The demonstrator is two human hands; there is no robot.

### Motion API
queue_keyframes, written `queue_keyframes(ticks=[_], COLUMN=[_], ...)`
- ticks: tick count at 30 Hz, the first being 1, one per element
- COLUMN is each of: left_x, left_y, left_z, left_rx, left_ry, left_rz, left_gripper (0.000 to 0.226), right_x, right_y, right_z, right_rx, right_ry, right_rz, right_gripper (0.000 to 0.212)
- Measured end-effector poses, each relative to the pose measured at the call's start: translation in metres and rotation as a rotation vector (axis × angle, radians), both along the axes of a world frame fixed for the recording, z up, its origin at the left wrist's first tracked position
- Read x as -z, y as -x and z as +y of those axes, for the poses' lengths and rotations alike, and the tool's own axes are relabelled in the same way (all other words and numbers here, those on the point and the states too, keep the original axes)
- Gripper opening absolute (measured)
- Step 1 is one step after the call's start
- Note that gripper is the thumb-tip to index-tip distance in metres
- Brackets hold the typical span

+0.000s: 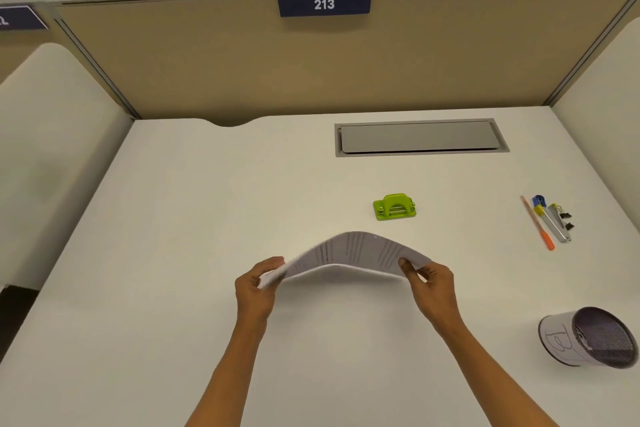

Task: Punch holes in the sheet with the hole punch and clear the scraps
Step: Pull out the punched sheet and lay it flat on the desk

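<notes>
A white sheet [349, 251] with faint printed lines arches upward above the middle of the desk. My left hand [258, 282] pinches its left end and my right hand [431, 282] pinches its right end, both lifted off the surface. A small green hole punch [394, 207] stands on the desk just beyond the sheet, slightly to the right, apart from both hands. No scraps are visible on the desk.
The white desk [207, 201] has a grey cable hatch [420, 137] at the back. An orange pen [536, 222], a metal ruler and binder clips [559, 218] lie at the right. A mesh cup [588, 336] lies tipped at the near right. Partition walls [311, 62] enclose the desk.
</notes>
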State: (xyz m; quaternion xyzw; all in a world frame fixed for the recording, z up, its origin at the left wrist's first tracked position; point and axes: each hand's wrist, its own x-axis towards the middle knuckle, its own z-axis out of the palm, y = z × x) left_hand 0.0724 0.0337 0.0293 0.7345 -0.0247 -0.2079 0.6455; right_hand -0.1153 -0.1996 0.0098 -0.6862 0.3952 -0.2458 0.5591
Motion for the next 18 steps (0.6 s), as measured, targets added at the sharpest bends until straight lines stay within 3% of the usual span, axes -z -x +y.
queue_keyframes(ticks=[3,8,13,18], left_x=[-0.007,-0.004,-0.015,-0.002], left_y=[-0.002,0.005,0.003,0.012], left_z=[-0.002,-0.001,-0.008,-0.013], left_rx=[-0.019,-0.045,-0.031,-0.011], left_ry=[0.021,-0.014,-0.008,-0.105], left_rz=[-0.022,-0.016,-0.075,-0.007], left_gripper=[0.025,0.033,0.026,0.029], right_x=[-0.003,0.001,-0.005,0.010], right_y=[0.003,0.006,0.005,0.012], right_z=[0.000,0.004,0.003,0.011], right_rx=[0.022,0.018,0.039,0.055], right_ry=[0.007,0.013,0.035,0.062], right_rz=[-0.020,-0.030,-0.073,-0.011], right_gripper=[0.015,0.019,0.018,0.018])
